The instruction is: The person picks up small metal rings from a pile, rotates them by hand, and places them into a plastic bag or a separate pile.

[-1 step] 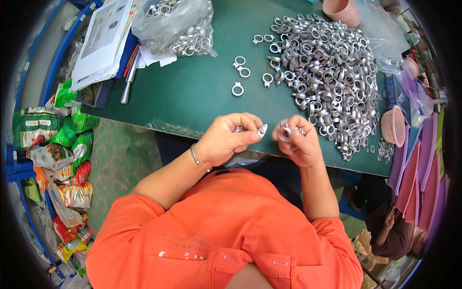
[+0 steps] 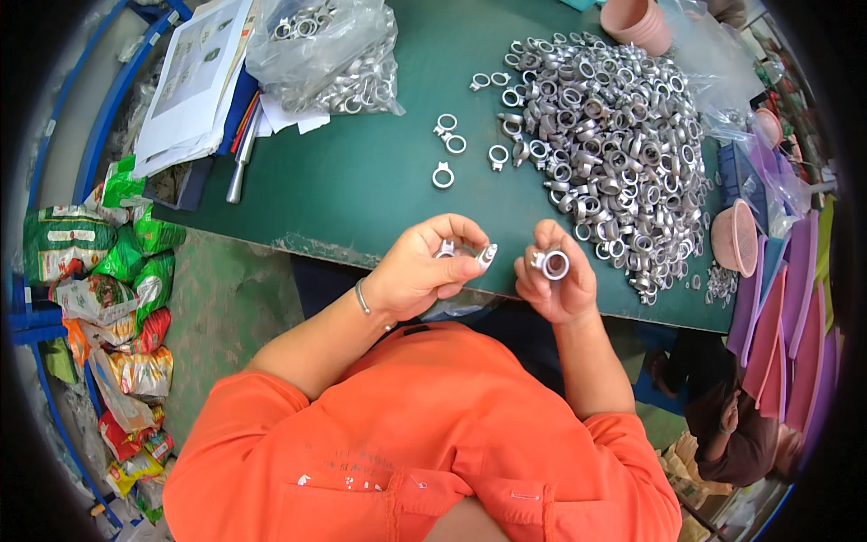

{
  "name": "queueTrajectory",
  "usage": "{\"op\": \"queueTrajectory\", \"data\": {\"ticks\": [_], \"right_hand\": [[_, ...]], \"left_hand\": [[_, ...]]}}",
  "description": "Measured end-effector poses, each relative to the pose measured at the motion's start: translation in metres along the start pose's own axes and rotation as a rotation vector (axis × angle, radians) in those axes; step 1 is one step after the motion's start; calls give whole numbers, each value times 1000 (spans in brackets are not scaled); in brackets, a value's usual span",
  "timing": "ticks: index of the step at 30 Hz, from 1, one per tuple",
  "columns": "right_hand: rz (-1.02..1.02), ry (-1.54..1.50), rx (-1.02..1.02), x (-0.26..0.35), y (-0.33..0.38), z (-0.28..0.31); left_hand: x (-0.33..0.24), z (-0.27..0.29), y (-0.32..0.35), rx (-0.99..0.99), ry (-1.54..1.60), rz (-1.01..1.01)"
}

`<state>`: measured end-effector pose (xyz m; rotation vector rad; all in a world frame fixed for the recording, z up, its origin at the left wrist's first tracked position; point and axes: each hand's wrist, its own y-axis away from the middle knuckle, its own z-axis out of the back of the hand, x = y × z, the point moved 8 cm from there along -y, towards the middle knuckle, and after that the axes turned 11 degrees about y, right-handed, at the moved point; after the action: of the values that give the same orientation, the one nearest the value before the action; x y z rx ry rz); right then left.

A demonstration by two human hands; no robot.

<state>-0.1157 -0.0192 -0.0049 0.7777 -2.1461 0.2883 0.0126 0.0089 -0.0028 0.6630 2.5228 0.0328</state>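
Observation:
My left hand point(image 2: 432, 257) is closed around silver metal rings; one metal ring point(image 2: 445, 248) shows between the curled fingers and a second, seen nearly edge-on, is at the fingertips. My right hand point(image 2: 562, 280) pinches another metal ring point(image 2: 565, 265), its round opening facing up. The hands are apart, above the table's near edge. Beyond them, a loose ring point(image 2: 442, 175) lies on the green table point(image 2: 361, 190), with a few more close by. A large heap of metal rings point(image 2: 623, 135) spreads to the right of these.
A clear plastic bag of rings point(image 2: 348, 72) stands at the far left, beside papers point(image 2: 194, 81) and a screwdriver-like tool point(image 2: 238, 172). Pink cups point(image 2: 637, 25) and a pink basket point(image 2: 735, 237) edge the heap. Colourful packages point(image 2: 108, 244) line the left. Another person's arm point(image 2: 722, 443) shows at right.
My right hand has turned, and its ring, blurred before, now shows its round opening. My left hand keeps its rings, with the one at its fingertips slightly tilted.

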Motion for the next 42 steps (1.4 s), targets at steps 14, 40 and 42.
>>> {"op": "queueTrajectory", "data": {"ticks": [14, 40, 42], "right_hand": [[92, 2034, -335, 42, -88, 4], [477, 697, -120, 21, -33, -42], [695, 958, -176, 20, -21, -59]], "left_hand": [[7, 17, 2, -167, 87, 36], [16, 36, 0, -226, 59, 108], [16, 42, 1, -145, 260, 131]]}}
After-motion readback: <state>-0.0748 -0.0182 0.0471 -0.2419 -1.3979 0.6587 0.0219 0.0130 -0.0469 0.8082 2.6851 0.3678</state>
